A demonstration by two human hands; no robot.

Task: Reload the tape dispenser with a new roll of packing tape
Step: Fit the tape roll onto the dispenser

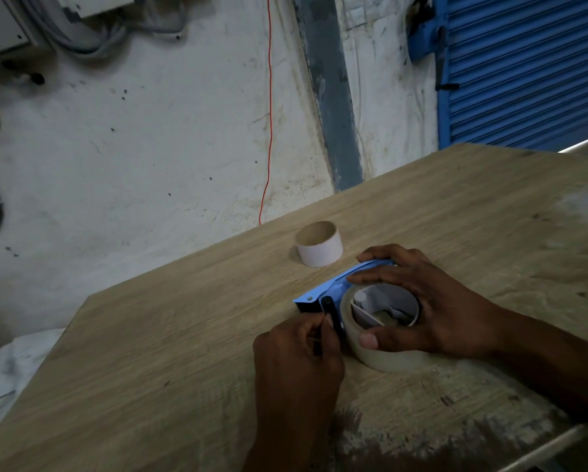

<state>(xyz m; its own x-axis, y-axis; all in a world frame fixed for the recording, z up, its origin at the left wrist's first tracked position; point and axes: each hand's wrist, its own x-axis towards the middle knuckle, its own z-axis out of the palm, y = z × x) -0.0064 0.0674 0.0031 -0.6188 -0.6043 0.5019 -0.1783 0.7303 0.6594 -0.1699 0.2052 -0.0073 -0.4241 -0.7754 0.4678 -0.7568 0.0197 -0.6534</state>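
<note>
We see two hands at a blue dispenser point(333, 289) lying on its side on a wooden bench point(149, 386). Our right hand point(432, 304) spreads over the new roll point(381, 349), thumb and fingers curled round its rim, holding it on the dispenser's hub. Our left hand point(296, 359) pinches something at the black roller point(330, 313), probably the tape's loose end, though it is too small to confirm.

We judge the risks to be these: the end could stick back onto the roll, or fold on itself if pulled crooked, and the toothed blade just beside the left fingers could nick them.

An empty core point(319, 243) stands near the bench's far edge. Beyond are a stained white wall, a thin red wire point(269, 114) and a blue shutter point(524, 69).
</note>
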